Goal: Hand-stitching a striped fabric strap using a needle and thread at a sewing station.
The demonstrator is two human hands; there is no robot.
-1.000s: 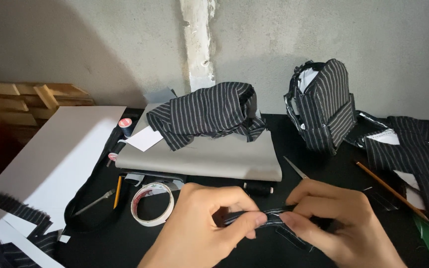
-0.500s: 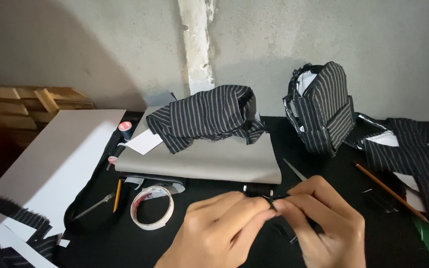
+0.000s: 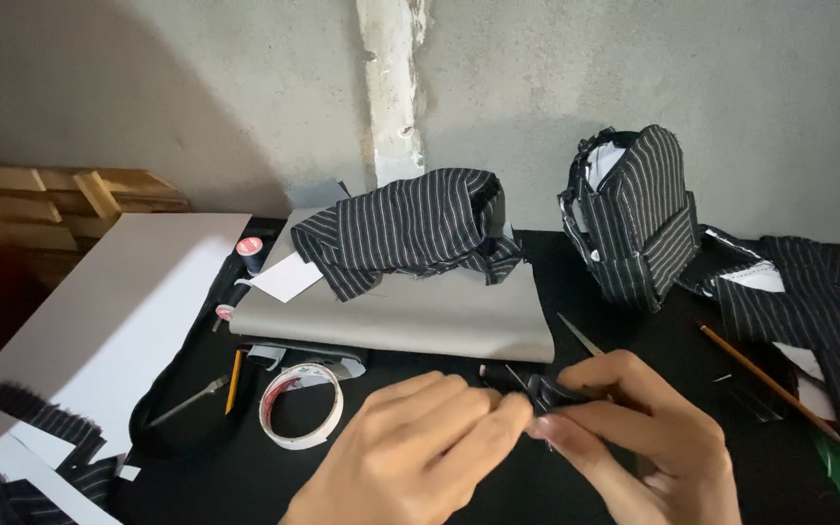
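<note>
striped fabric scrap (image 3: 543,392), pinched btwn both hands (fingertips), tape roll (image 3: 300,404) nearby

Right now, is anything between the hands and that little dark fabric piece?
Nothing visible. The left hand and right hand already pinch the fabric piece between their fingertips. The tape roll lies apart to the left.

On my black table (image 3: 420,486) a tape roll (image 3: 300,403) lies near a pencil (image 3: 234,367). Striped cloth (image 3: 410,228) rests on a grey board (image 3: 420,316). A striped bag (image 3: 634,219) stands upright beyond, a white sheet (image 3: 99,321) to my left.
</note>
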